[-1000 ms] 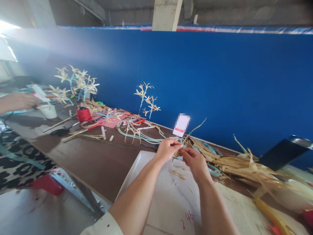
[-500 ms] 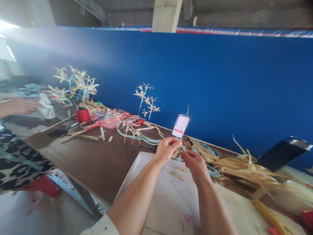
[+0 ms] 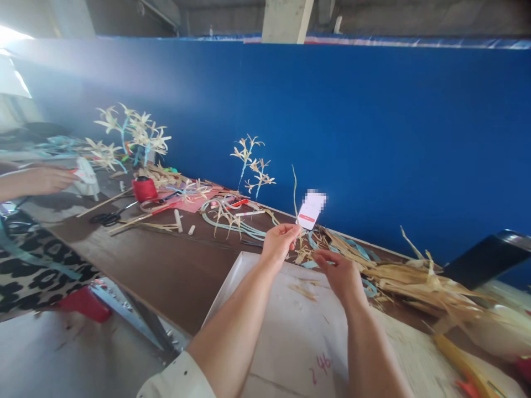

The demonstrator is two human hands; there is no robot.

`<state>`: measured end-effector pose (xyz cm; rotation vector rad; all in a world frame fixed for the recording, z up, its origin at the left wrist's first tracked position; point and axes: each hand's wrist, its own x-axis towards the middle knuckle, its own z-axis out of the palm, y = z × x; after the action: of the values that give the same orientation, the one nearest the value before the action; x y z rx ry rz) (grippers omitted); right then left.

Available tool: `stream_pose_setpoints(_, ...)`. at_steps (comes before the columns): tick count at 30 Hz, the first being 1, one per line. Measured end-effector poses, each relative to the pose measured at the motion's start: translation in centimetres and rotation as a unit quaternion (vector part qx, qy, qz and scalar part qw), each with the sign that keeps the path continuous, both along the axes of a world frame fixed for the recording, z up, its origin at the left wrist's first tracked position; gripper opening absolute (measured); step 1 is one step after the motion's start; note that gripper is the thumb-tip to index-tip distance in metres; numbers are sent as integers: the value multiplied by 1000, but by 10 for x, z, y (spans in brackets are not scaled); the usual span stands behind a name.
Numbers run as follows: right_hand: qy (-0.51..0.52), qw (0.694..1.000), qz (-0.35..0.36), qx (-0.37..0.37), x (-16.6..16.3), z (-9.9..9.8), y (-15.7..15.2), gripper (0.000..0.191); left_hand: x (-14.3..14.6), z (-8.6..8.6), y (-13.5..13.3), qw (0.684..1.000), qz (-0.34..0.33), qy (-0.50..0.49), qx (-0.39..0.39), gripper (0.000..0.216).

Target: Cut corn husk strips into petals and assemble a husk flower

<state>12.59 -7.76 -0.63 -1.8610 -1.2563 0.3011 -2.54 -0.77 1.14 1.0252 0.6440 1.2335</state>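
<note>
My left hand (image 3: 282,240) is closed in a pinch on a thin greenish strip (image 3: 295,185), which stands up from the fingertips with a slight bend. Just behind it, a lit phone (image 3: 309,217) leans among the scraps. To the right, my right hand (image 3: 338,272) hovers over the far edge of a white tray (image 3: 286,342), its fingers stretched to the left and nothing visible in them. Dried husk strips (image 3: 406,279) lie beyond and right of that hand. Several husk scraps (image 3: 305,291) rest in the tray.
Husk flowers (image 3: 251,160) on wrapped stems stand by the blue partition (image 3: 373,138). Scissors (image 3: 108,217), a red-wrapped roll (image 3: 144,189) and pale-blue cords (image 3: 232,226) lie leftward. A co-worker's hand (image 3: 50,179) is at far left; a yellow-handled tool (image 3: 468,362) lies front right.
My right hand has drawn away from my left, rightward, and its fingers have loosened. The strip in my left hand now stands more to the left, clear of the phone. The view has shifted slightly.
</note>
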Motion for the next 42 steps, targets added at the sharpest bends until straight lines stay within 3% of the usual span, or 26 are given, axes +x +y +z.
stream_pose_setpoints(5,-160,983,1,-86,-16,2,-1,37,1,1,0,1000,20,24,-3,28)
stream_pose_setpoints(8,-201,974,-5,-107,-21,-2,1,34,3,-1,0,999,22,29,1,27)
stream_pose_setpoints(12,-161,982,7,-95,-19,-11,6,27,3,-3,0,999,21,35,4,27)
stream_pose_setpoints(18,9,999,44,-2,-15,-11,6,26,1,-1,1,999,19,41,-8,27)
stream_pose_setpoints(23,158,982,-57,84,-9,-3,3,39,-1,1,-1,999,14,23,-30,28)
stream_pose_setpoints(26,144,971,-160,107,-1,0,1,46,-1,2,-1,999,15,13,-38,28)
stream_pose_setpoints(29,78,975,-201,61,5,2,-1,48,0,1,0,999,20,19,-41,27)
stream_pose_setpoints(35,-116,992,-22,-36,-5,-2,1,42,1,0,0,997,32,56,-39,25)
stream_pose_setpoints(39,-192,978,16,-84,-15,-8,4,32,0,3,-3,996,36,73,-37,22)
stream_pose_setpoints(42,-186,977,42,-91,-15,-13,5,26,-1,5,-4,995,35,88,-36,22)
